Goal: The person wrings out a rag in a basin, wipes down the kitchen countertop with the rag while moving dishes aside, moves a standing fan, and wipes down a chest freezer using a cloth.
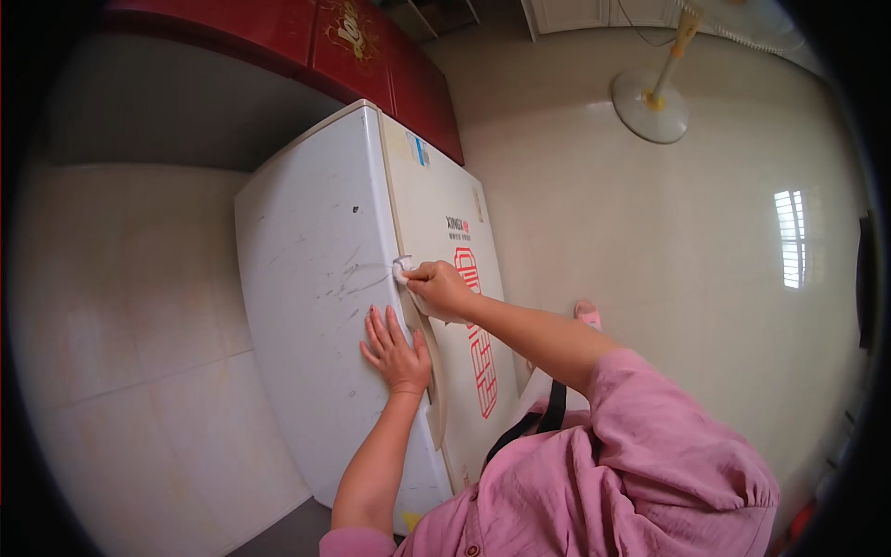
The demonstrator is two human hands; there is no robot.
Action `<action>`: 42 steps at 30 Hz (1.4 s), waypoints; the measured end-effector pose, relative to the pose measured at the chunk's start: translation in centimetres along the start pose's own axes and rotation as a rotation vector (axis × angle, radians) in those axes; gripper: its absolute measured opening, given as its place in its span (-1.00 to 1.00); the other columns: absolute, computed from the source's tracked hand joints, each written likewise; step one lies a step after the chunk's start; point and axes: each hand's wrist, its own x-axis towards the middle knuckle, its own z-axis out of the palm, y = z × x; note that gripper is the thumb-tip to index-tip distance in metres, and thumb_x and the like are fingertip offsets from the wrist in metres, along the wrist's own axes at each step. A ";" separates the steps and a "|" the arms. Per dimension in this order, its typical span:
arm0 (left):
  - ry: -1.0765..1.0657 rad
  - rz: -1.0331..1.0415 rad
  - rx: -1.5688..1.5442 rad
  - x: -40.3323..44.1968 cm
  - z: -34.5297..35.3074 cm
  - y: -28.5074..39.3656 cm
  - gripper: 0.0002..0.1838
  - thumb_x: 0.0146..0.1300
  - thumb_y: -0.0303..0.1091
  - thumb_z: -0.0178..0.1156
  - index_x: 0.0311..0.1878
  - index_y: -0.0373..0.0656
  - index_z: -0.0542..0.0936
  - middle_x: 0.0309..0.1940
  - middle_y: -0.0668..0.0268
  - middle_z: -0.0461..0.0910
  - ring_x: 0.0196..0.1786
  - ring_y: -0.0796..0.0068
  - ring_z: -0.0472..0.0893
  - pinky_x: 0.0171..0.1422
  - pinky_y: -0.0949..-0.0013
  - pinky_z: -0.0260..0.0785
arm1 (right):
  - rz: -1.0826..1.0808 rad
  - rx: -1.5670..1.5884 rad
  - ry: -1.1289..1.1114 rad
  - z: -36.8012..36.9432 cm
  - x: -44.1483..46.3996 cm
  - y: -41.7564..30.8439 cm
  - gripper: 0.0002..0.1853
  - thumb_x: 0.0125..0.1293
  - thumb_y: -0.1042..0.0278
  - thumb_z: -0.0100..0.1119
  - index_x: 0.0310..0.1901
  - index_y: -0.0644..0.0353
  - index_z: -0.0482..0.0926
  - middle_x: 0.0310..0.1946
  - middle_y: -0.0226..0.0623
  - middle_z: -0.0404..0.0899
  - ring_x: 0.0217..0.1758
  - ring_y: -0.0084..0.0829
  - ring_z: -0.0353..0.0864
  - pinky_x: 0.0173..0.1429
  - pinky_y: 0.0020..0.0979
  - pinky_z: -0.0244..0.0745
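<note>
A white chest freezer (316,223) with dark scuff marks on its lid stands in the middle of the view. My left hand (397,356) lies flat on the lid near its front edge, fingers spread, holding nothing. Just beyond it, my right hand (440,288) pinches a small white cloth or pad (402,269) against the lid's front edge. The part of the white thing under my fingers is hidden. Below the edge, the cream front panel (444,195) carries red and black print and a blue sticker; my right forearm crosses in front of it.
Red cabinets (353,46) stand behind the freezer at the upper left. A fan on a round white base (650,106) stands on the tiled floor at the upper right. A pink shoe (587,312) shows beside the freezer front. Tiled wall (148,278) lies left.
</note>
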 end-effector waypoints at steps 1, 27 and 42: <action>0.008 -0.002 -0.010 0.0 0.0 0.1 -0.33 0.25 -0.06 -0.08 0.38 -0.10 0.07 0.44 0.17 -0.09 0.47 0.17 -0.11 0.39 -0.15 -0.33 | -0.005 -0.005 -0.002 -0.3 -0.2 -0.5 -0.76 0.21 0.27 0.11 -0.12 0.07 0.63 -0.37 -0.23 0.51 -0.28 -0.22 0.53 -0.21 -0.27 0.43; 0.141 -0.007 -0.306 -0.2 0.6 -1.3 -0.48 0.33 -0.15 -0.22 0.31 -0.14 0.23 0.39 0.24 0.10 0.44 0.25 0.04 0.42 0.02 -0.38 | -0.673 -0.936 -0.193 -0.5 -0.9 -0.9 -0.80 0.04 0.33 0.12 -0.25 0.01 0.61 -0.37 -0.36 0.54 -0.28 -0.28 0.55 -0.33 -0.33 0.52; 0.163 0.004 -0.348 -0.4 0.9 -1.5 -0.47 0.36 -0.09 -0.28 0.31 -0.16 0.22 0.37 0.23 0.13 0.43 0.26 0.06 0.42 0.03 -0.38 | -0.719 -1.035 -0.279 -1.9 1.1 -1.8 -0.73 0.06 0.36 0.09 -0.16 -0.05 0.59 -0.36 -0.38 0.52 -0.26 -0.30 0.56 -0.33 -0.30 0.52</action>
